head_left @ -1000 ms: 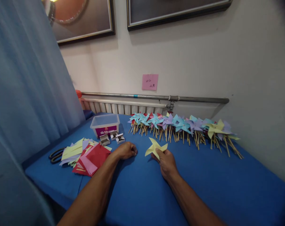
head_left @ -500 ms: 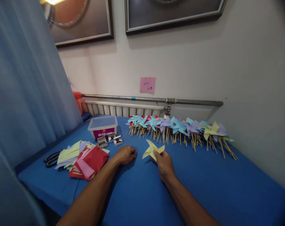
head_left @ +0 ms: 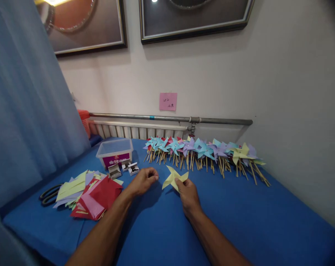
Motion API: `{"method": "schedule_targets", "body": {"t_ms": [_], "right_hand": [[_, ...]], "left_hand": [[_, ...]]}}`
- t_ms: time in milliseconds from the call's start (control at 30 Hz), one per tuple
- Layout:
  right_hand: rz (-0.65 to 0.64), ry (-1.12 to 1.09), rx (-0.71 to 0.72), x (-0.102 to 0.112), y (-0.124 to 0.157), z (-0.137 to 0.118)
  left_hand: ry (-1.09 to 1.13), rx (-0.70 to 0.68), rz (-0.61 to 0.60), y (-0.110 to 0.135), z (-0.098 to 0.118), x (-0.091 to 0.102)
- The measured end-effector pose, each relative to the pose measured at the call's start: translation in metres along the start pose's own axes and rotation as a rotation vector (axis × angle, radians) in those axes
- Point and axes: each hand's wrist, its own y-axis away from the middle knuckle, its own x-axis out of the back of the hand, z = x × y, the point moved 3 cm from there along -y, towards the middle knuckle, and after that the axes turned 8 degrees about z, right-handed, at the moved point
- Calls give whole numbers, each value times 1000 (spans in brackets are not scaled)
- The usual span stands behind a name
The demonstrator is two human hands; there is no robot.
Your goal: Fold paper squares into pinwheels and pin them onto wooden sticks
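Note:
Between the thumb and fingers of my right hand (head_left: 188, 194) is a pale yellow paper pinwheel (head_left: 172, 178), folded into pointed blades and pinched at its right side. No stick shows on it. My left hand (head_left: 144, 181) is raised just left of the pinwheel, apart from it. Its thumb and fingers are pinched together, and a tiny dark speck shows at the tips, too small to name. Behind that hand, small open boxes (head_left: 133, 169) stand on the blue cloth (head_left: 156, 229), one with small dark and shiny bits inside.
Finished pinwheels on sticks (head_left: 205, 149) lie in a long row at the back. On the left are stacked coloured paper sheets (head_left: 105, 194), scissors (head_left: 49, 194) with dark handles, and a clear plastic tub (head_left: 114, 148). A metal pipe (head_left: 167, 118) runs along the wall.
My left hand has lifted off the cloth and turned, its pinched fingertips now showing. My right hand still holds the yellow pinwheel. The whole view has shifted slightly.

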Motion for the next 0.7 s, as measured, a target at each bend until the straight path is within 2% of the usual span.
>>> {"method": "schedule_targets", "body": {"t_ms": [100, 200, 300, 467, 700], "right_hand": [[-38, -31, -7, -7, 4, 1], [-73, -70, -13, -13, 8, 2], [-92, -83, 0, -16, 10, 2], [-94, -127, -27, -17, 12, 0], [-141, -160, -61, -20, 18, -3]], "left_hand": [[222, -73, 110, 1, 19, -8], [253, -129, 160, 5, 33, -23], [213, -154, 169, 9, 37, -33], [53, -219, 230, 13, 40, -28], [31, -179, 160, 12, 39, -26]]}}
